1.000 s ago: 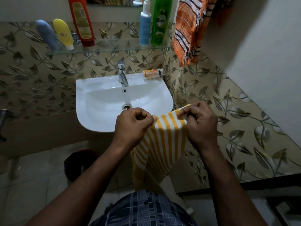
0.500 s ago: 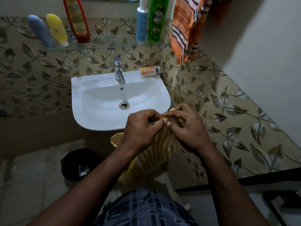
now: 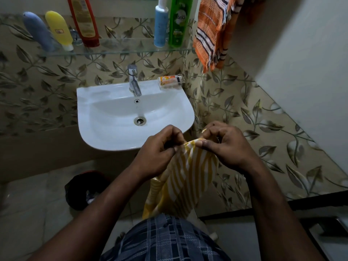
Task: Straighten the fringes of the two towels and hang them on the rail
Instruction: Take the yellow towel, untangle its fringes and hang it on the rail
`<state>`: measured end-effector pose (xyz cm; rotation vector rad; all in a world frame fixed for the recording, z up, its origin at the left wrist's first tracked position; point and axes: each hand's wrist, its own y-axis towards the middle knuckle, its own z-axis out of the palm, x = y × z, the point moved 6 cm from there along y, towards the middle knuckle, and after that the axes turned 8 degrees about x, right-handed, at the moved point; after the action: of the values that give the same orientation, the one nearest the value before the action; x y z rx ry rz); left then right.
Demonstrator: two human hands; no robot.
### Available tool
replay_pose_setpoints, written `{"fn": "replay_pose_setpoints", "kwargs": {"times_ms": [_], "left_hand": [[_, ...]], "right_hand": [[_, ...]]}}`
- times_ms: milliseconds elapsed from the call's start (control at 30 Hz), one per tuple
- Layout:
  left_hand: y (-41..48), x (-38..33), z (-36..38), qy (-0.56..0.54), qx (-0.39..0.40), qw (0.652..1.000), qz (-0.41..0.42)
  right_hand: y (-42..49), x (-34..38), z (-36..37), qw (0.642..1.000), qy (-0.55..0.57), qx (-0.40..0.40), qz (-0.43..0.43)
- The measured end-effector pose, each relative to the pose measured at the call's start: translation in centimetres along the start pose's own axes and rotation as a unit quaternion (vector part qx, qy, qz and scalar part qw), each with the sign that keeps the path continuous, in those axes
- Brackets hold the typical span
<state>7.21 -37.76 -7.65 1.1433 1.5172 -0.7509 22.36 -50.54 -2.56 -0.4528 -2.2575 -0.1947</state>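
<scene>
A yellow and white striped towel (image 3: 185, 178) hangs down in front of me, just right of the sink's front edge. My left hand (image 3: 158, 153) pinches its top edge on the left. My right hand (image 3: 224, 146) pinches the same edge on the right, thumb on the cloth. The two hands are a short gap apart. An orange towel (image 3: 211, 32) with dark and white stripes hangs at the upper right, its fringe at the bottom. The rail that carries it is out of view.
A white sink (image 3: 105, 132) with a chrome tap (image 3: 134, 81) is fixed to the leaf-patterned wall. A glass shelf (image 3: 120, 50) above holds several bottles. A small orange tube (image 3: 169, 80) lies on the sink's right corner. A dark bin (image 3: 82, 191) stands on the floor.
My hands first came together at the towel's top edge, bunching it, and now have drawn slightly apart again. The view has shifted a little; the orange towel has not moved.
</scene>
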Motion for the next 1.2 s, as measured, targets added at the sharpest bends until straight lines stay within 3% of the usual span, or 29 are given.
{"fn": "replay_pose_setpoints", "kwargs": {"times_ms": [133,333,667,767,867,1067,1200], "left_hand": [[0.1,0.6,0.4,0.078,0.006,0.997,0.022],[0.7,-0.5,0.6,0.032,0.026,0.998,0.042],[2.0,-1.0,2.0,0.02,0.13,0.99,0.055],[2.3,-1.0,2.2,0.051,0.154,0.986,0.047],[2.7,-0.9,1.2,0.123,0.129,0.983,0.039],[3.0,-0.4,-0.1,0.352,0.177,0.919,-0.006],[2.7,-0.1,-0.1,0.433,0.23,0.871,-0.025]], "right_hand": [[-0.1,0.7,0.2,0.999,0.018,0.018,-0.048],[-0.2,2.2,-0.6,0.997,-0.021,0.042,-0.063],[-0.2,3.4,-1.9,0.994,-0.066,0.032,-0.077],[-0.5,3.7,-2.1,0.992,-0.093,0.032,-0.084],[-0.8,3.4,-2.6,0.988,-0.132,0.009,-0.075],[-1.1,2.8,-2.4,0.988,-0.143,-0.034,-0.046],[-0.8,2.6,-2.2,0.99,-0.12,-0.06,-0.039]]}}
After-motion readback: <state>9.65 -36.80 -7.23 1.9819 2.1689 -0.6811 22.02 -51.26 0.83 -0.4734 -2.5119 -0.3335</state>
